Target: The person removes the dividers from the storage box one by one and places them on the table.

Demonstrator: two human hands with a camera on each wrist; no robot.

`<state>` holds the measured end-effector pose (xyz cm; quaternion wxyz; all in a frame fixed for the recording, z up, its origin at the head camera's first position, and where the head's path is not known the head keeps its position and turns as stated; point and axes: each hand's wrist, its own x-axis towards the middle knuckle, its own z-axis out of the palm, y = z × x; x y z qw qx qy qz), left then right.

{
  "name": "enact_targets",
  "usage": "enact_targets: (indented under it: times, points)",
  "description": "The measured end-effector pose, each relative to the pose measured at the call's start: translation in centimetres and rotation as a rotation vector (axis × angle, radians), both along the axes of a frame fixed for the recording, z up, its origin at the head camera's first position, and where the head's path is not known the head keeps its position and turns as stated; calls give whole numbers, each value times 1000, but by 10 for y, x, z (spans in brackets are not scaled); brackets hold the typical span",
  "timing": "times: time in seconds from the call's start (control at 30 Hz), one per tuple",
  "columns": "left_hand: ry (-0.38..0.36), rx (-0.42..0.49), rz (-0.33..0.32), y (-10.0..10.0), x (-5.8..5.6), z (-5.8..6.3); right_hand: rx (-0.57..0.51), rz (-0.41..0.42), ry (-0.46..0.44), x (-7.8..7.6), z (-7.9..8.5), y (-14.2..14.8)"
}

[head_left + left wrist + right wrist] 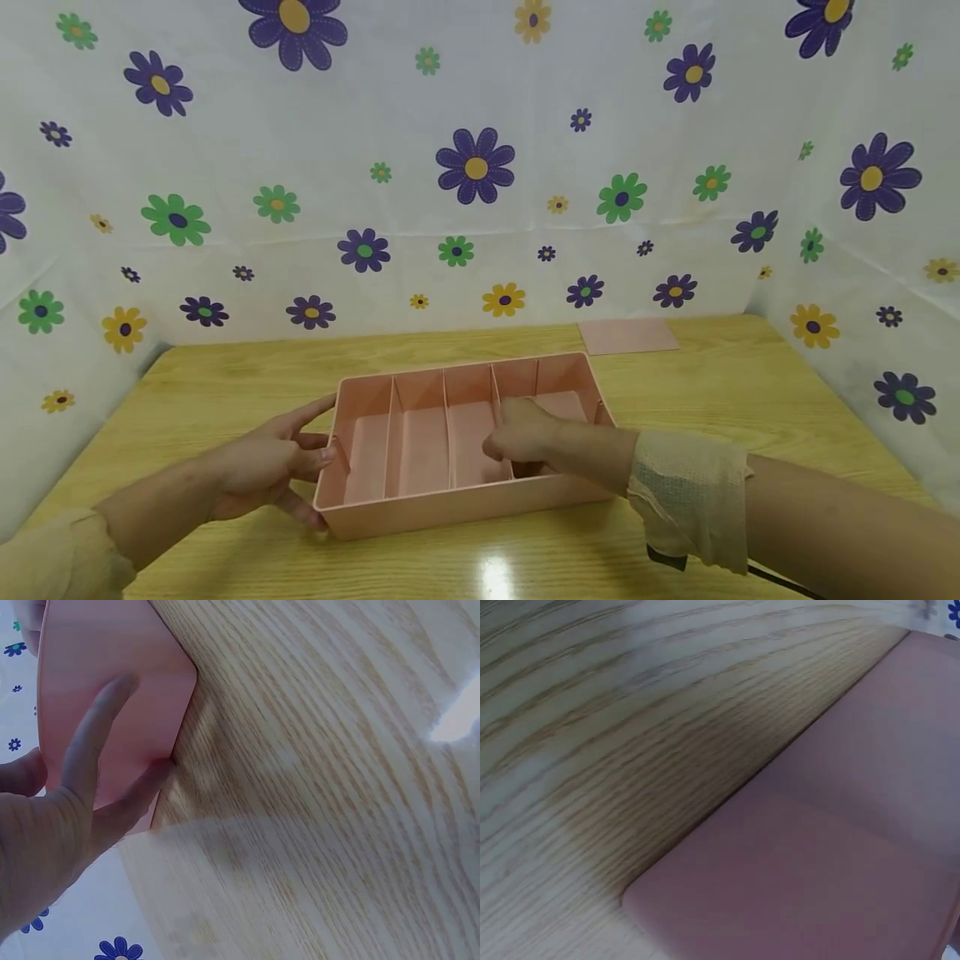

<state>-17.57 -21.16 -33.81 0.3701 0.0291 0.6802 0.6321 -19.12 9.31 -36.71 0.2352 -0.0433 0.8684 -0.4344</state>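
Note:
A long pink divided box (420,507) sits on the table, its thin dividers (392,437) making several compartments. My left hand (258,471) is at the box's left end, fingers spread against the outer wall. The left wrist view shows two fairly straight fingers (86,746) touching that wall (150,652), one low near the table. My right hand (528,433) reaches inside the box and pinches a divider right of the middle; its fingertips are partly hidden. In the right wrist view only the outer wall of the box (802,877) shows, without the hand.
A flat pink rectangular piece (628,336) lies at the back right of the wooden table (247,367). Flower-printed white cloth (405,117) hangs behind the table and along both sides. A dark cable (783,582) trails from the right wrist wrap.

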Motion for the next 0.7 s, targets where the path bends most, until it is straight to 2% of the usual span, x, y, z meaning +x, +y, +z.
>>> enact_targets:
  times: [0.33,0.7]
  points:
    - [-9,10,-12,3,0,-3,-17,24,-83,1,3,2]
    - [19,-8,-16,4,-4,0,26,2,-35,-5,15,1]
